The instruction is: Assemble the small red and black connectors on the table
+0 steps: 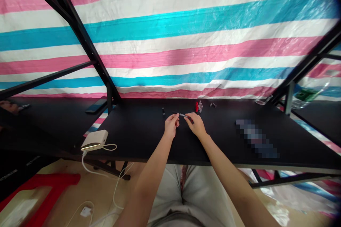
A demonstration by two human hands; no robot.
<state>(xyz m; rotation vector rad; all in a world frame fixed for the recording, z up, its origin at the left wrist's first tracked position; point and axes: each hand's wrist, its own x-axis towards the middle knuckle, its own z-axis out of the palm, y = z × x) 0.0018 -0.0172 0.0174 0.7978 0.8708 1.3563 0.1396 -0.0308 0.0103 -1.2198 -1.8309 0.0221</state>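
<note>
Over the middle of the black table, my left hand (171, 125) and my right hand (196, 124) face each other with fingertips pinched. Between them runs a slim, clear-grey tube (182, 115), its right end in my right fingers. The other end reaches my left fingertips, where a small dark tip shows; I cannot tell its exact kind. A small black cap-like piece (163, 111) stands left of my left hand. Beyond my right hand are a red cylindrical piece (196, 106) and several small clear tubes (200, 106), with small black pieces (213, 105) farther right.
A white power bank-like box (95, 139) with a cable lies at the table's left edge. On the right is a blurred, pixelated object (255, 138). Black metal frame bars (80, 39) rise at both sides. At far left, another person's hand (9, 107) shows.
</note>
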